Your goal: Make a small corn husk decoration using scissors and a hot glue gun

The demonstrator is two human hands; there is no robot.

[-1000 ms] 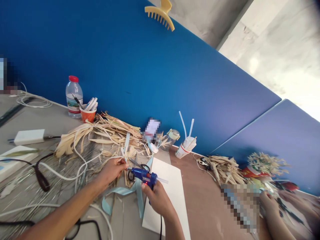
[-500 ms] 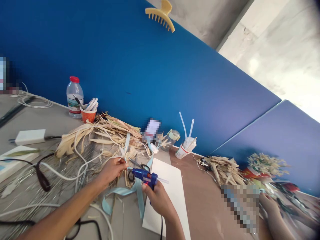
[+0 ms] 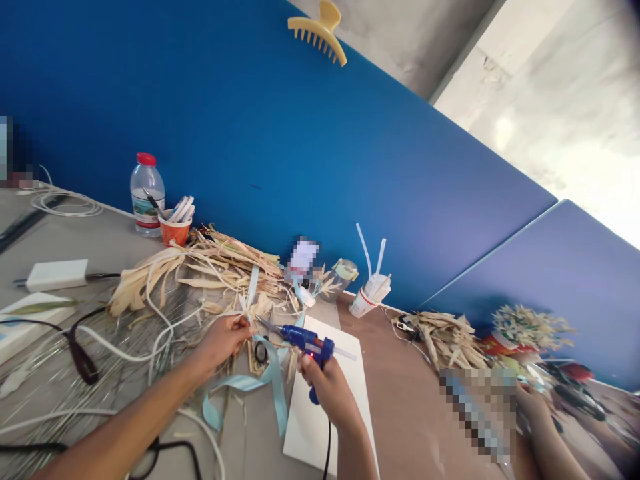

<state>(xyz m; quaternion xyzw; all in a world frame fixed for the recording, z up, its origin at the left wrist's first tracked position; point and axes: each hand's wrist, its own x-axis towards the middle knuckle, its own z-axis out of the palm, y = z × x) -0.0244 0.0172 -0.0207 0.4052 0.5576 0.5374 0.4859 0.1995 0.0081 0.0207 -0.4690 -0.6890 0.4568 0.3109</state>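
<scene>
My right hand (image 3: 325, 383) is wrapped round a blue hot glue gun (image 3: 309, 341) with a lit red light. A clear glue stick (image 3: 346, 353) juts from its back, and its nozzle points left. My left hand (image 3: 227, 340) pinches a light blue ribbon (image 3: 275, 383) at the fingertips, apart from the nozzle. The ribbon's loose end curls down onto the table. Scissors (image 3: 261, 350) lie partly hidden behind the ribbon and the glue gun. Under the right hand is a white board (image 3: 310, 440).
Dried corn husks (image 3: 235, 257) lie along the blue partition (image 3: 250, 120). White cables (image 3: 150, 357) and thin wires cover the left side. A bottle (image 3: 147, 197), a paper cup (image 3: 175, 230) and a cup with glue sticks (image 3: 364, 303) stand behind. Another person's hand (image 3: 535, 403) is at the right.
My right hand has drawn the glue gun right and slightly up, away from the ribbon at my left fingers. My left hand stays nearly still.
</scene>
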